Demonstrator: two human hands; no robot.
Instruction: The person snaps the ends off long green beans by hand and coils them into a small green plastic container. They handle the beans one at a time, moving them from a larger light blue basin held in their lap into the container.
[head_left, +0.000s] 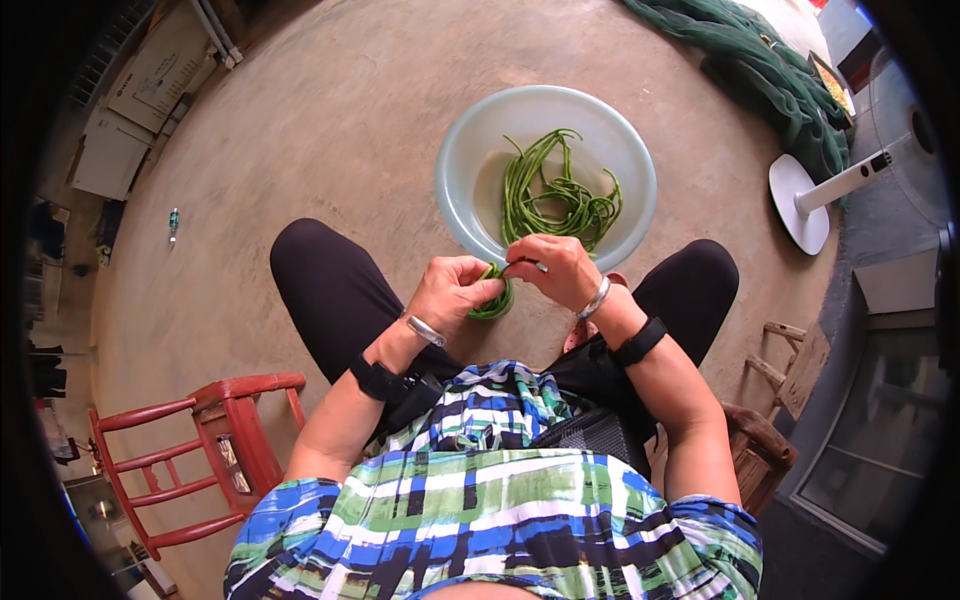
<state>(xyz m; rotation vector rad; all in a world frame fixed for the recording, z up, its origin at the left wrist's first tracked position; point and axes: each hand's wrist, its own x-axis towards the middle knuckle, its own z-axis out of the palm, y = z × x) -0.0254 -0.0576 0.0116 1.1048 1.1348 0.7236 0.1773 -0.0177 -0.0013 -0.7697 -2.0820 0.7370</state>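
Note:
Between my knees, my left hand (452, 289) pinches a green long bean (491, 271) between thumb and forefinger. My right hand (553, 268) grips the same bean close by, its fingertips almost touching those of the left. Just below my fingers is a small round container (495, 306) with green bean pieces in it, partly hidden by my left hand. Beyond my hands stands a wide pale-blue plastic basin (454, 161) with a tangled heap of long beans (536, 187) inside. Some beans reach near the basin's close rim, behind my right hand.
A red wooden chair (244, 442) stands at the left and a wooden stool (802, 371) at the right. A white fan base (799, 204) and dark green netting (780, 90) are at the upper right. A small bottle (174, 225) lies on the floor at the left.

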